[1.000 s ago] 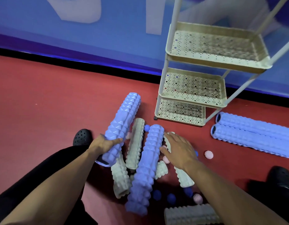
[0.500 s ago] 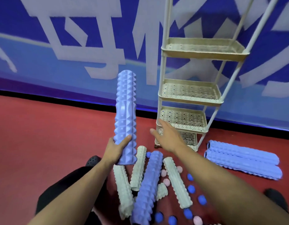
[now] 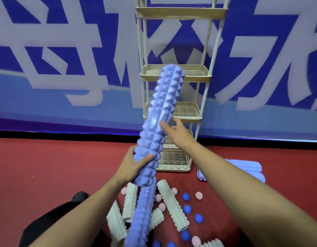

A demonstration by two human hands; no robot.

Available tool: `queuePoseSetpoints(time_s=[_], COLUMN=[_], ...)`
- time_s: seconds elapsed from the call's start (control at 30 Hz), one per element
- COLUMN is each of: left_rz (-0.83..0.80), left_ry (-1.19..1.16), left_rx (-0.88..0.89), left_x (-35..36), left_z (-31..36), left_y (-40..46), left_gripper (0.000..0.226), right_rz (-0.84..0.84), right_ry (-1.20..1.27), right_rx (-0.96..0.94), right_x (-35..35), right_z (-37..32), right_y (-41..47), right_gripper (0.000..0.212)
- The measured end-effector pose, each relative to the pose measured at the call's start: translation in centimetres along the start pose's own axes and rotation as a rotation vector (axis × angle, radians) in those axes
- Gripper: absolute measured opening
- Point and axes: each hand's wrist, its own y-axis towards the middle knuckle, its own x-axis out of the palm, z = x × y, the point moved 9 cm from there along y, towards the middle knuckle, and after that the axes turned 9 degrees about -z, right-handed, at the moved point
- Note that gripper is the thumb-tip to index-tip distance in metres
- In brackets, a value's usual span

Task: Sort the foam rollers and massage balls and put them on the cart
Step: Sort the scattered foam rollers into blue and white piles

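Head view. The left hand (image 3: 131, 165) grips the lower end of a long purple foam roller (image 3: 158, 125) with a pyramid-studded surface, tilted up and to the right in front of the cream cart (image 3: 175, 73) (perforated trays on thin white posts). The right hand (image 3: 178, 133) touches the roller's middle, fingers fairly straight, thumb on its face. Below, on the red floor (image 3: 47, 166), lie ridged cream rollers (image 3: 172, 205), another purple roller (image 3: 141, 216), smooth blue balls (image 3: 187, 209) and spiky pink balls (image 3: 198, 195). 2 purple rollers (image 3: 250, 169) lie right of the cart.
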Motion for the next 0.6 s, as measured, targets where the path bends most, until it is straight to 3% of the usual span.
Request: queuePoseSetpoints(time_s=[0.17, 0.3, 0.33, 0.47, 0.6], left_rz=[-0.084, -0.126, -0.128, -0.176, -0.258], left_ry=[0.139, 0.280, 0.351, 0.649, 0.874], left_rx=[0.065, 0.079, 0.073, 0.024, 0.085], left_x=[5.3, 9.1, 9.8, 13.5, 18.4], left_z=[2.3, 3.7, 3.8, 3.3, 2.3], left_y=[1.6, 3.7, 4.3, 6.5, 8.8], left_gripper=[0.048, 0.062, 0.066, 0.079, 0.097], right_rz=[0.198, 0.282, 0.298, 0.361, 0.433], right_ry=[0.178, 0.372, 0.423, 0.594, 0.671], right_rx=[0.053, 0.182, 0.214, 0.299, 0.409], right_x=[-5.7, -9.4, -10.2, -13.3, -15.9], right_z=[3.0, 5.4, 6.3, 10.9, 16.4], right_y=[-2.5, -4.7, -5.1, -6.3, -7.3], right_gripper=[0.094, 0.131, 0.132, 0.103, 0.078])
